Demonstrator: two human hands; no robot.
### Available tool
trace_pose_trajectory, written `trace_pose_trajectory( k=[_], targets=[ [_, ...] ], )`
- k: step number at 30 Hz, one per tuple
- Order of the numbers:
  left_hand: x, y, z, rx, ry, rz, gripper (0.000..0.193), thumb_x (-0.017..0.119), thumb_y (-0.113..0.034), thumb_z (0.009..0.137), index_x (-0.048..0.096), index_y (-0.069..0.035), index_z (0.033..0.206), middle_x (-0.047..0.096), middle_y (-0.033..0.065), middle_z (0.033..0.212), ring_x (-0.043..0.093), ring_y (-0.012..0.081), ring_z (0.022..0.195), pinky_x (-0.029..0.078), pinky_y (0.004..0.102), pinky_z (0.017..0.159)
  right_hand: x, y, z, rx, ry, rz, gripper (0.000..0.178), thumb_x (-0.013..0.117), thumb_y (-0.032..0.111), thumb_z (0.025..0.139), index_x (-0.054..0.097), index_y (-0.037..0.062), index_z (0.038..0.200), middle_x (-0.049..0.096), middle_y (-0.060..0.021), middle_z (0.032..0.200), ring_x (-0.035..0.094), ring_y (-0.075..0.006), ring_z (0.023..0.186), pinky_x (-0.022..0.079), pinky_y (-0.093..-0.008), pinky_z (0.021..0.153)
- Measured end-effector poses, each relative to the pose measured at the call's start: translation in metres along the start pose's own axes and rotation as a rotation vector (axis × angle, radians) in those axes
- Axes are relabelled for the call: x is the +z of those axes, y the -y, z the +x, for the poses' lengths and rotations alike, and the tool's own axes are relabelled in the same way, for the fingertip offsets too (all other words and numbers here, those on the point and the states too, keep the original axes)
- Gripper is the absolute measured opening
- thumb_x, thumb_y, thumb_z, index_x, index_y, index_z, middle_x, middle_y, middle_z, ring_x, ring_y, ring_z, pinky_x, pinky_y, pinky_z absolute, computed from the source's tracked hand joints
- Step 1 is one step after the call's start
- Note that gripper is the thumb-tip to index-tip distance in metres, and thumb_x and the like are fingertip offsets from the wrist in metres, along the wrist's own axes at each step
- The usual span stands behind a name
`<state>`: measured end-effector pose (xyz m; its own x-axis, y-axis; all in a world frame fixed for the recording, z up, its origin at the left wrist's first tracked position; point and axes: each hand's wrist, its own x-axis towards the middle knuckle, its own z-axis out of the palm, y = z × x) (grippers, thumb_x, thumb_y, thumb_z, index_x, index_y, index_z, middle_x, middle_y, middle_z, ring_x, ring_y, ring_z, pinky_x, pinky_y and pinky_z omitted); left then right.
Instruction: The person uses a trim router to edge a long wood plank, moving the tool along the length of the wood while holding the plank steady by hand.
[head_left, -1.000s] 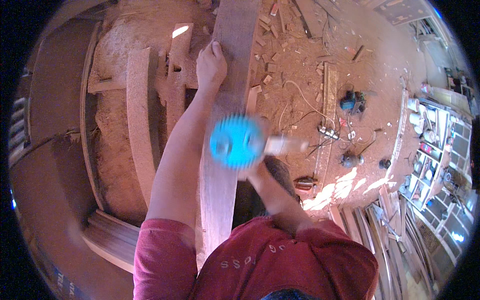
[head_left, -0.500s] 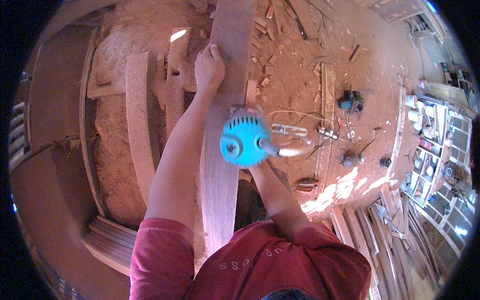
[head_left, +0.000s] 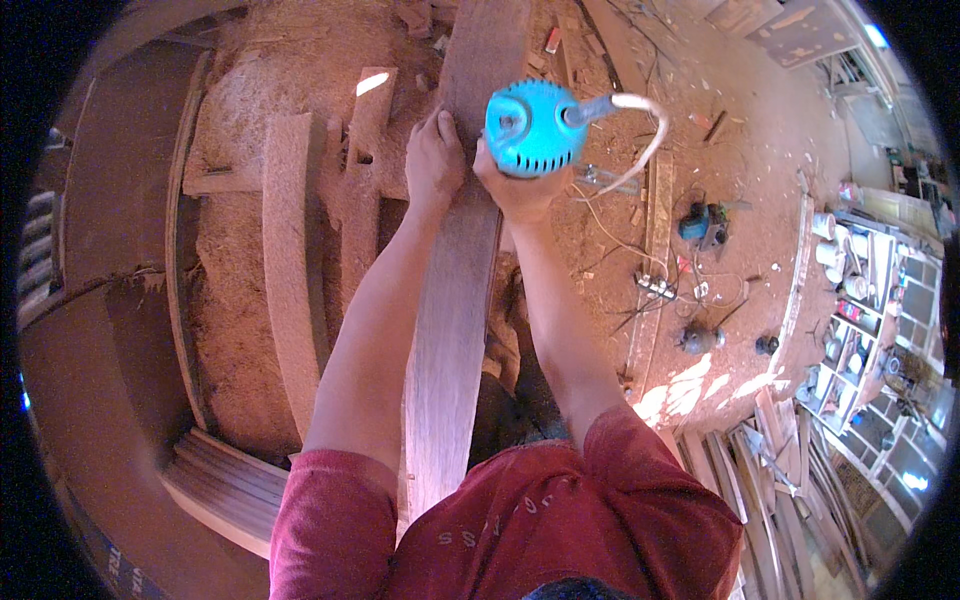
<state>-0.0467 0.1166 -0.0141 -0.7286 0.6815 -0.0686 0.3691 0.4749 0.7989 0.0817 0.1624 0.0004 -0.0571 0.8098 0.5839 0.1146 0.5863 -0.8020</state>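
A long wooden plank (head_left: 455, 300) runs away from me down the middle of the view. My left hand (head_left: 432, 160) lies flat on its left edge, pressing it down. My right hand (head_left: 517, 190) grips a round blue power tool (head_left: 535, 128) that stands on the plank's right side, right beside my left hand. The tool's white cord (head_left: 640, 130) loops off to the right. What the tool's underside touches is hidden.
Sawdust covers the workbench (head_left: 240, 300) at left, where a curved wooden piece (head_left: 295, 270) and stacked boards (head_left: 225, 480) lie. On the floor at right are other power tools (head_left: 700, 222), cables, a plank (head_left: 655, 260) and shelves (head_left: 870, 330) with small items.
My right hand has pushed the blue tool forward along the plank, from near my body up to beside my left hand. The left hand stayed on the plank.
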Motion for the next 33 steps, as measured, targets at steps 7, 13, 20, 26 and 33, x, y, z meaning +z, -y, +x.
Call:
trace_pose_trajectory(
  k=[7,13,20,26,33],
  targets=[
    [0.001,-0.002,-0.005,0.093,-0.108,0.081,0.048,0.038,-0.032,0.108,0.063,0.001,0.132,0.062,0.0335,0.124,0.059,0.0483,0.119,0.046,0.0534,0.103,0.042,-0.027,0.074,-0.171,-0.11,-0.062,0.081,0.096,0.033,0.062,0.058,-0.0029,0.123,0.07,-0.0154,0.102,0.07,-0.0287,0.091,0.057,-0.0405,0.082],
    [0.004,-0.005,-0.005,0.092,-0.131,0.02,0.05,0.038,-0.034,0.109,0.067,0.007,0.119,0.067,0.0325,0.117,0.059,0.0511,0.114,0.046,0.0537,0.101,0.081,-0.055,0.152,-0.037,-0.162,-0.222,0.083,0.09,0.044,0.067,0.056,0.003,0.131,0.071,-0.0211,0.109,0.07,-0.039,0.1,0.056,-0.0474,0.086],
    [0.0,-0.006,-0.004,0.045,-0.054,0.056,0.049,0.038,-0.033,0.108,0.064,0.002,0.132,0.064,0.0327,0.124,0.058,0.0474,0.121,0.045,0.0523,0.106,0.033,-0.012,0.079,0.093,0.027,-0.156,0.088,0.094,0.043,0.066,0.052,0.0028,0.132,0.07,-0.0155,0.111,0.069,-0.0289,0.102,0.054,-0.0434,0.09],
    [0.0,-0.002,-0.001,0.102,-0.106,0.091,0.049,0.039,-0.033,0.108,0.066,0.002,0.128,0.066,0.0312,0.119,0.06,0.0486,0.115,0.046,0.054,0.102,-0.077,0.088,-0.081,0.238,0.352,0.003,0.067,0.086,0.037,0.077,0.057,0.0069,0.129,0.068,-0.0104,0.113,0.066,-0.026,0.103,0.053,-0.0431,0.09],
    [-0.001,-0.003,-0.004,0.035,-0.09,0.114,0.05,0.038,-0.035,0.108,0.065,0.0,0.131,0.065,0.0306,0.124,0.058,0.0465,0.121,0.045,0.0522,0.105,-0.109,-0.008,-0.227,0.433,0.573,0.204,0.052,0.072,0.042,0.09,0.057,0.0114,0.129,0.068,-0.0125,0.113,0.066,-0.0316,0.106,0.054,-0.0523,0.09]
  ],
)
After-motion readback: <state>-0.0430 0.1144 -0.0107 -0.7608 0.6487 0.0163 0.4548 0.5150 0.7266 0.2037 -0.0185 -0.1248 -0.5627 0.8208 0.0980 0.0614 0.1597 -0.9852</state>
